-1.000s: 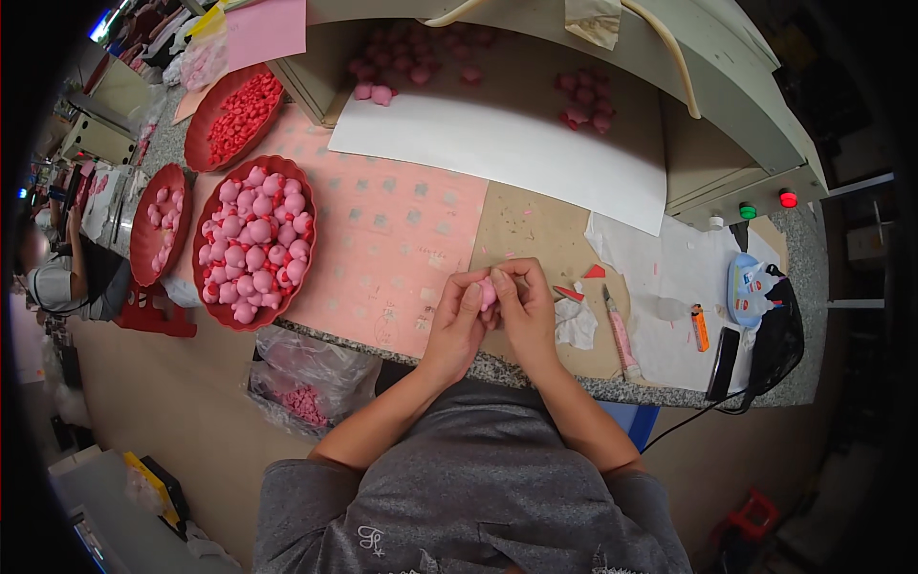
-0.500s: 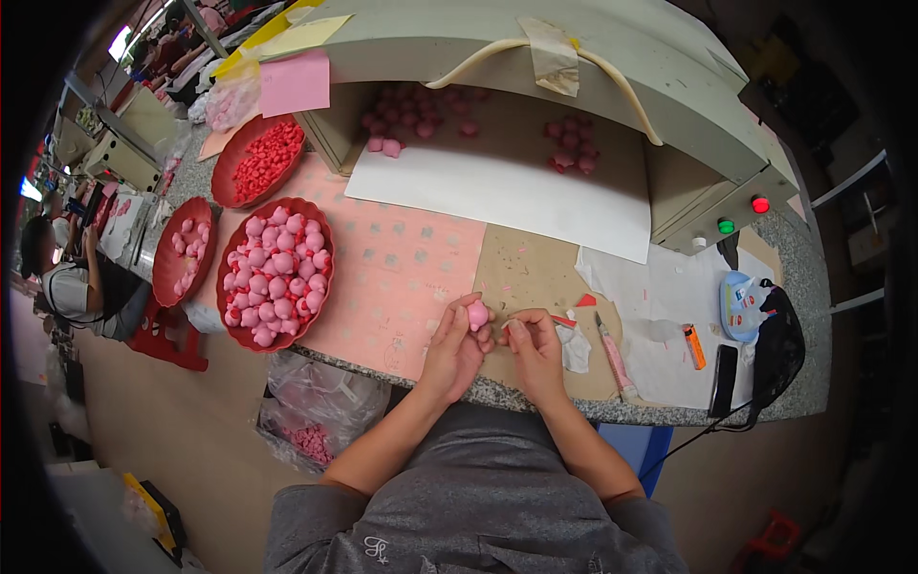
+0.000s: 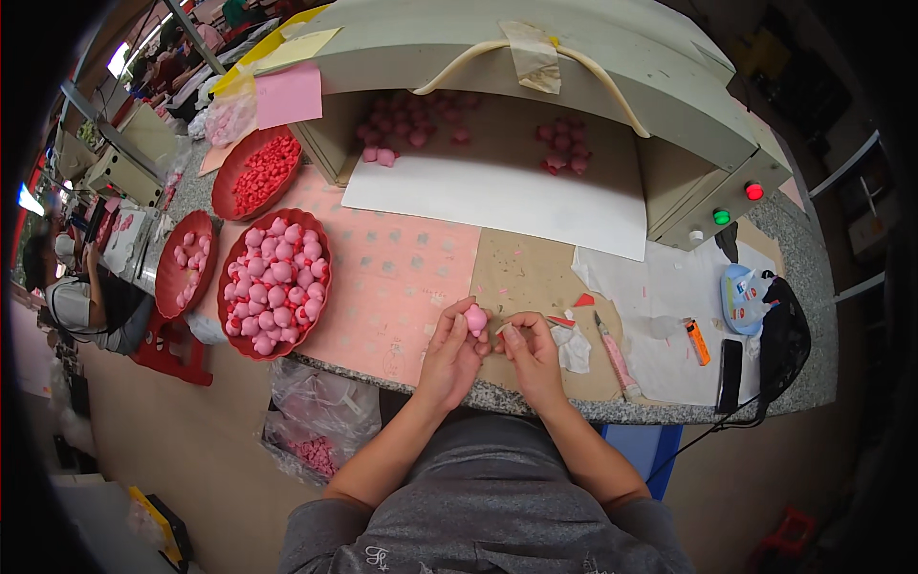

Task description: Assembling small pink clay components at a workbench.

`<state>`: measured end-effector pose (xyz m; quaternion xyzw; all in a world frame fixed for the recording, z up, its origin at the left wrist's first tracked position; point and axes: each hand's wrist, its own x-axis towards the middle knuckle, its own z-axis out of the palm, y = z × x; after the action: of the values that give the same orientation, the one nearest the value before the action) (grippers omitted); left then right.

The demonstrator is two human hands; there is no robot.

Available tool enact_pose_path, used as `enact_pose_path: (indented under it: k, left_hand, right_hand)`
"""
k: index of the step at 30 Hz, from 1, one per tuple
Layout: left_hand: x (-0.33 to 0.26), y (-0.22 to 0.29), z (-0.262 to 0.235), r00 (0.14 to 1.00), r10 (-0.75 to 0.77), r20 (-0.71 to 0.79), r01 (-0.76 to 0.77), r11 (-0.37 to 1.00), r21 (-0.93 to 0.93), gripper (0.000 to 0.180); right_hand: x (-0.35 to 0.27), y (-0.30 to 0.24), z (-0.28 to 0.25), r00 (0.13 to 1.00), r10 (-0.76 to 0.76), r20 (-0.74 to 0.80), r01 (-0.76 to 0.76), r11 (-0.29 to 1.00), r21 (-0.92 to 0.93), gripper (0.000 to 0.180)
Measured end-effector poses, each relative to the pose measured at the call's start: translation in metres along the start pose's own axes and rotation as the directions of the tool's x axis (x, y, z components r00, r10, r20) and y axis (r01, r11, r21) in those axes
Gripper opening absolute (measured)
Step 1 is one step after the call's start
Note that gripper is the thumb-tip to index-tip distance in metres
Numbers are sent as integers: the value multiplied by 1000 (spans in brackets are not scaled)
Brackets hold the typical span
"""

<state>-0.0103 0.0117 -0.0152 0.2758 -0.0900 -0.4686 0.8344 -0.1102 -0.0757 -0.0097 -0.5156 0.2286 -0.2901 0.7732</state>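
We held a small pink figure point(image 3: 475, 319) above the table point(image 3: 535, 407) edge, our left hand point(image 3: 451, 356) pinching it at the fingertips; it looked light and soft, best held by its round body. Our right hand point(image 3: 532, 356) pinched something tiny beside it. The red tray point(image 3: 232, 277) and pen knife point(image 3: 617, 359) lay clear

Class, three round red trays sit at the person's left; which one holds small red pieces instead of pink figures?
The farthest round red tray, beside the box; its fill is small and red, while the other two trays hold pink figures.

A small rounded pink figure point(image 3: 475, 319), upright, pinched in the left hand's point(image 3: 451, 354) fingertips.
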Motion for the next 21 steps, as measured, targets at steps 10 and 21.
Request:
enact_pose_path:
  k: [10,21]
  left_hand:
    - [-2,1,-2,999,-31,-9,31,999,21,35]
    - [0,8,3,996,-88,29,89,995,-36,41]
  right_hand:
    - [-3,-2,0,1000,16,-24,-16,1000,0,13]
    - [-3,1,-4,999,28,-16,-27,998,63,14]
